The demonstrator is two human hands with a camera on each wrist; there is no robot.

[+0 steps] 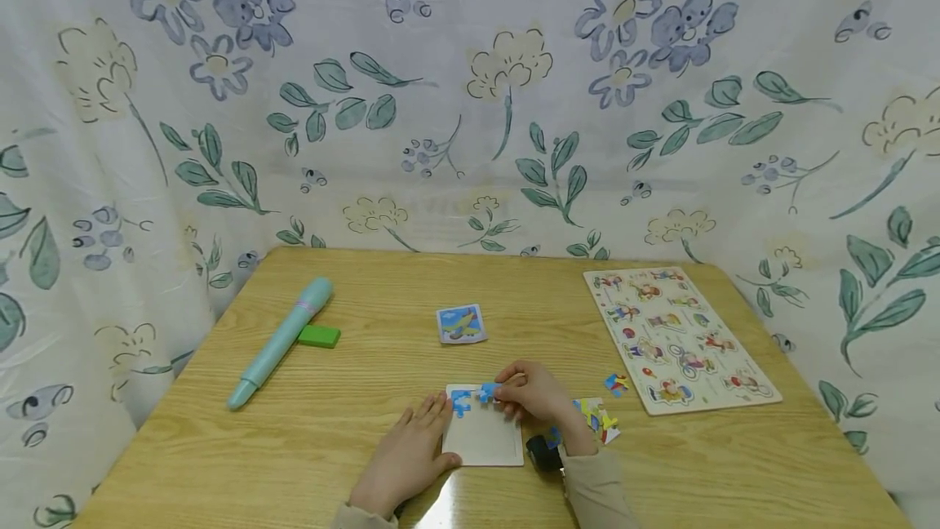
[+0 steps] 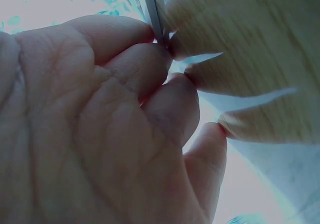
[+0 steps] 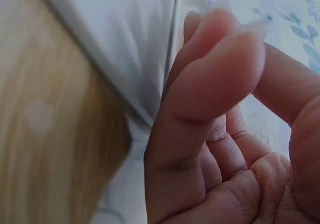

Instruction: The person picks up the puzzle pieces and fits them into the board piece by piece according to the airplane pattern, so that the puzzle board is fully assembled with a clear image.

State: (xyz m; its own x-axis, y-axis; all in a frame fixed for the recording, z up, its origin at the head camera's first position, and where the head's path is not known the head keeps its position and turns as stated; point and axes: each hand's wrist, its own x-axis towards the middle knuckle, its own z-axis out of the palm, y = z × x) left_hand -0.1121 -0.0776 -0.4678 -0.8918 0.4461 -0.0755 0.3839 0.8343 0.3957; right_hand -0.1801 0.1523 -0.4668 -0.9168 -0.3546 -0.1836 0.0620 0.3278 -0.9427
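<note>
A small whitish puzzle tray (image 1: pixel 481 441) lies near the table's front. One blue jigsaw piece (image 1: pixel 461 402) sits in its upper left corner. Over the tray's upper edge, my right hand (image 1: pixel 539 392) pinches another blue jigsaw piece (image 1: pixel 487 393) between thumb and fingers; in the right wrist view the fingers hide that piece. My left hand (image 1: pixel 407 457) lies along the tray's left side, fingers extended and touching its edge. To the right of the tray, partly behind the right wrist, are several loose jigsaw pieces (image 1: pixel 598 417), with one multicoloured piece (image 1: pixel 615 384) a little apart.
A square picture card (image 1: pixel 461 324) lies beyond the tray. At the left are a long teal pen-shaped object (image 1: pixel 282 341) and a green block (image 1: pixel 320 337). A board with cartoon figures (image 1: pixel 679 341) lies at the right. A flowered curtain (image 1: pixel 470 104) surrounds the table.
</note>
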